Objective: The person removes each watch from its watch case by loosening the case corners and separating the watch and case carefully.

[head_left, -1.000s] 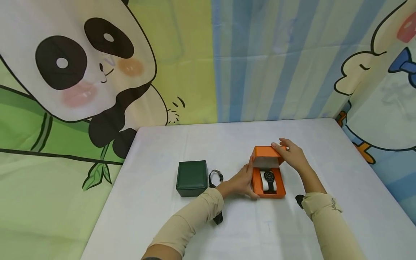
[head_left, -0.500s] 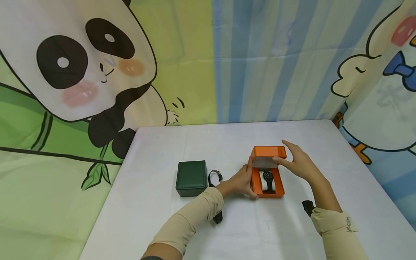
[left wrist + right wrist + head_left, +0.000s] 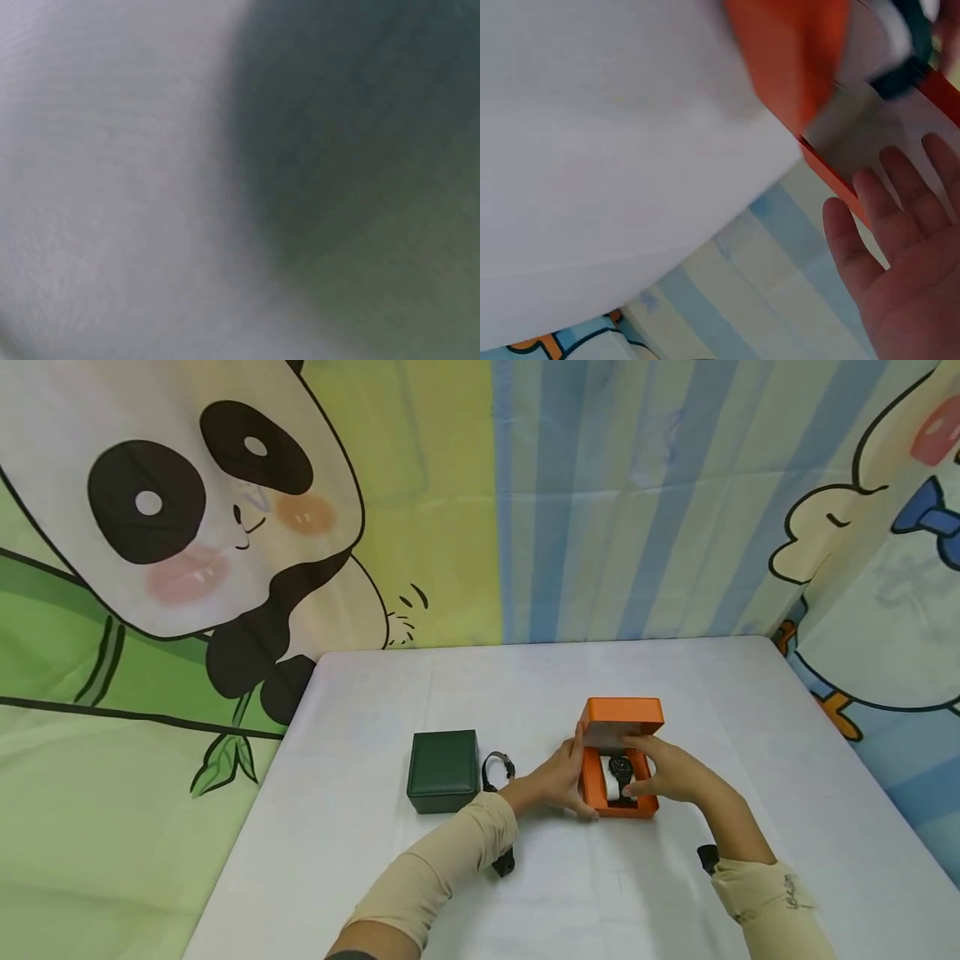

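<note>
- The orange box (image 3: 633, 811) sits on the right half of the table (image 3: 360, 710), its long axis running near to far; its lid (image 3: 622, 710) stands raised at the far end, the greyish inner face turned toward the near side.
- Inside the box lies a black watch (image 3: 620, 767), round dial upward, its strap also running near to far and wrapped round a white cushion (image 3: 610, 779).
- The left hand (image 3: 557, 774) spans the box's left side, fingers stretched along the wall and thumb at the near left corner, touching the box without curling round it; the left wrist view is too blurred to add detail.
- The right hand (image 3: 663, 768) reaches over the box's right side, fingers extended and spread, thumb by the watch strap; it has hold of nothing, though whether the thumb touches the strap cannot be told.
- Left of the orange box, well apart, stands a green box (image 3: 442, 764), lid down, squarish and smooth with rounded edges; its contents are hidden.
- Just right of the green box a dark band (image 3: 498, 764) curves in a loop, partly covered by the left forearm.
- Behind the table hangs a printed cloth (image 3: 420, 527), creased, with a panda at left and blue stripes at right.
</note>
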Demonstrator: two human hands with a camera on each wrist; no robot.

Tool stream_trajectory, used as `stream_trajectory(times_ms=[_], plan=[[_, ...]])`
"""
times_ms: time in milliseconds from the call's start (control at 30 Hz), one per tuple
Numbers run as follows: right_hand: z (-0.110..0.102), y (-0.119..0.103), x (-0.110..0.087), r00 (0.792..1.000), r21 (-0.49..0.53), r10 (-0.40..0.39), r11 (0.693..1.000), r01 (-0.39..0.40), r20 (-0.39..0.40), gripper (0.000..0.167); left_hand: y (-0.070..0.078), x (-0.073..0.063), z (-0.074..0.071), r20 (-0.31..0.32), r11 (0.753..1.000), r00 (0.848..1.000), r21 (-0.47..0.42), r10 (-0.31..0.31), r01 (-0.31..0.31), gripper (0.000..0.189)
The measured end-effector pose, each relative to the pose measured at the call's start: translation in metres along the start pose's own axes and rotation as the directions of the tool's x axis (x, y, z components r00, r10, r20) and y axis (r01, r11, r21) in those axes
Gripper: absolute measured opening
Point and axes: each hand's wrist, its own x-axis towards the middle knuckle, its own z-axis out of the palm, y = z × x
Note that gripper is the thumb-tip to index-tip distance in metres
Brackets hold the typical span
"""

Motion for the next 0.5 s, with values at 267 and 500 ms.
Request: stream_trajectory(times_ms=[267,500], plan=[[0.026,0.014,0.010,1.000,-0.160,-0.005,0.987,0.005,-0.003,0.091,0.001,0.000,0.000,-0.004,1.000,1.000,0.015,0.018,-0.018,0.147],[0.028,0.013,0.010,1.000,-0.161,-0.003,0.987,0.006,0.022,0.076,0.000,0.000,-0.001,0.005,1.000,1.000,0.015,-0.002,0.002,0.147]])
